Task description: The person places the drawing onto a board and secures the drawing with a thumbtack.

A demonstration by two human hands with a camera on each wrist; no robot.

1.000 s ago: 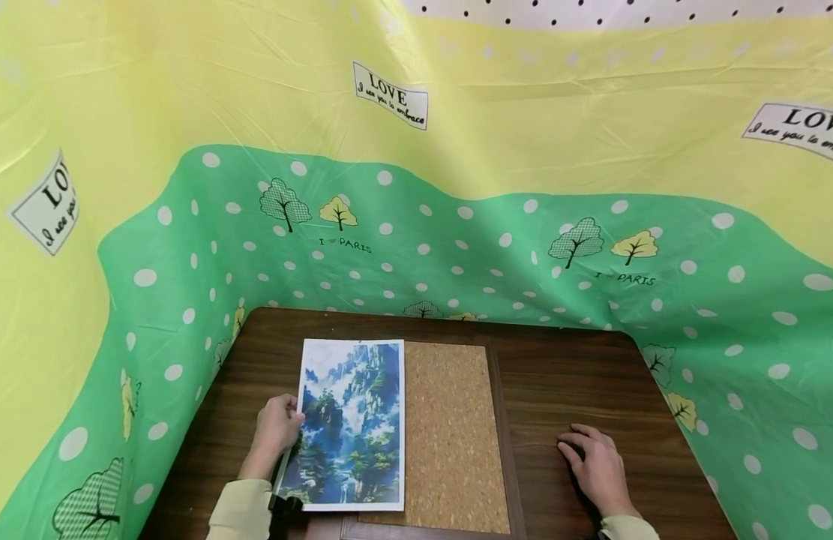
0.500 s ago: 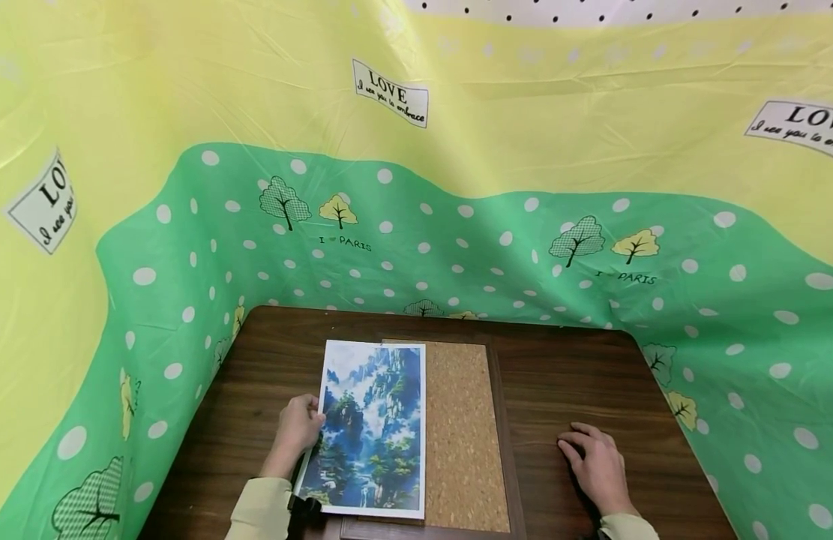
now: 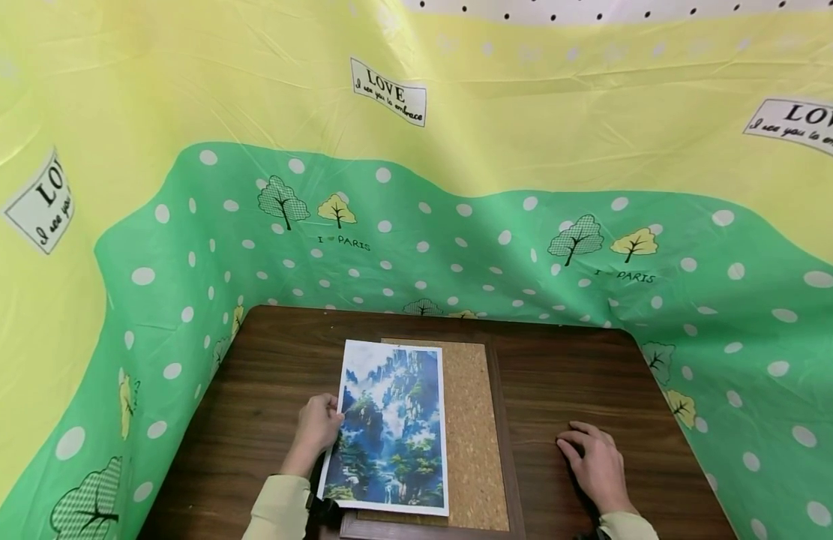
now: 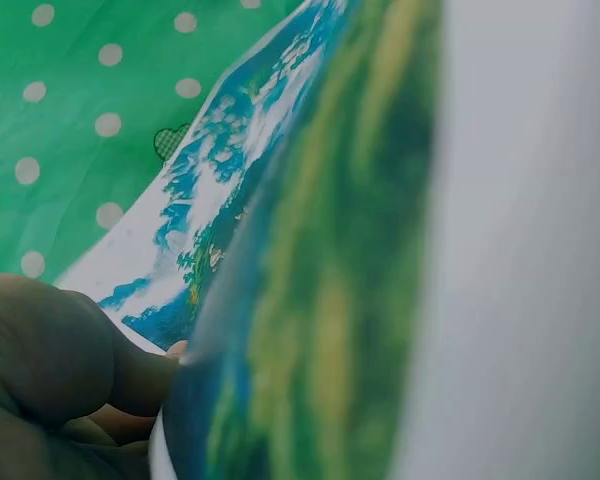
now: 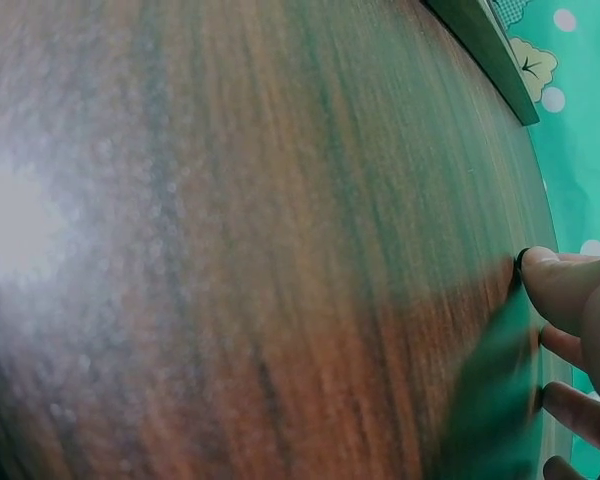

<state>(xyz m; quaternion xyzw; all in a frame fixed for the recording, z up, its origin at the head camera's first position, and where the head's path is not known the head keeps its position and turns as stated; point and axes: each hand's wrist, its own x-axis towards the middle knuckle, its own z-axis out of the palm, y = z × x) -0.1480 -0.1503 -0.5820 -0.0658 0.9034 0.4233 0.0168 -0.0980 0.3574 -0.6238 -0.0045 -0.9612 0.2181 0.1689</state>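
Observation:
My left hand (image 3: 317,429) pinches the left edge of a landscape print (image 3: 392,435), a white-bordered sheet with blue mountains, mist and green trees. In the left wrist view, thumb and fingers (image 4: 70,360) hold the bowed edge of the sheet. Beneath the print is a cork board (image 3: 475,442) with a dark wooden frame; the sheet covers most of the cork, leaving a strip bare on the right. My right hand (image 3: 597,463) rests on the table right of the board, fingers relaxed and holding nothing. Its fingertips touch the wood in the right wrist view.
The dark wood-grain table (image 3: 558,375) has rounded far corners. A green and yellow curtain (image 3: 456,247) with white dots and trees surrounds its back and sides. A black strap (image 3: 324,511) sits at the left wrist, near the print's lower left corner.
My left hand has moved right with the print, which slides over more of the cork board and off the table area at its left. The right hand stays put.

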